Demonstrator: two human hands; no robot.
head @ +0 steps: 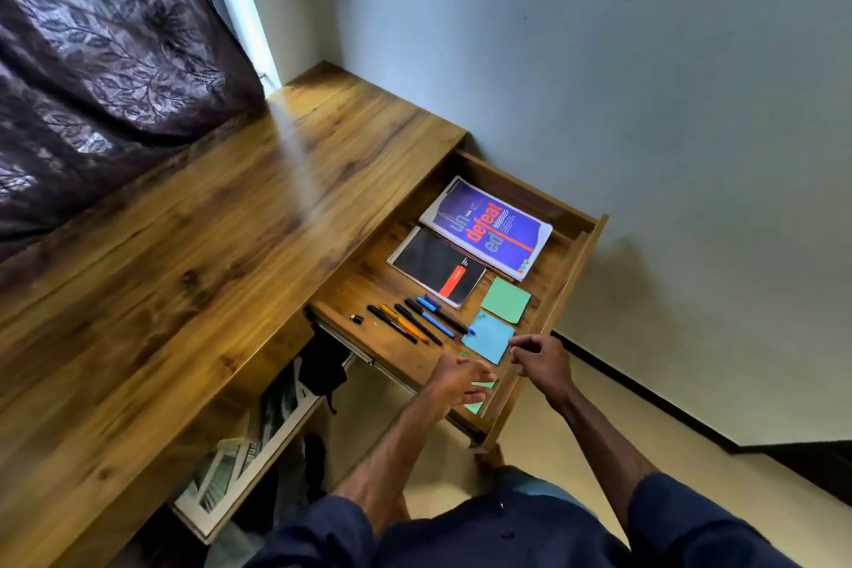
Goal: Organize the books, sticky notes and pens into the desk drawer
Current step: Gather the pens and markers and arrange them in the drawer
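- The left hand [461, 380], fingers loosely curled over a green paper sticky note [482, 384], could crumple it against the open wooden drawer [571, 272] front.
- The right hand [537, 355], fingers pinched together with no visible hold, could nudge the blue square sticky pad [488, 336].

Patterned dark curtain [106, 60] hangs left; black bag [321, 367] under desktop.

Open drawer [581, 254]: two books [486, 228], pens [417, 321], sticky notes [505, 300].

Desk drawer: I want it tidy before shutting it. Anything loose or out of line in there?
Mostly neat. One small black pen cap lies loose beside the row of pens, on no pen. The blue-capped pen's tip overlaps the blue sticky notes. The books sit flat.
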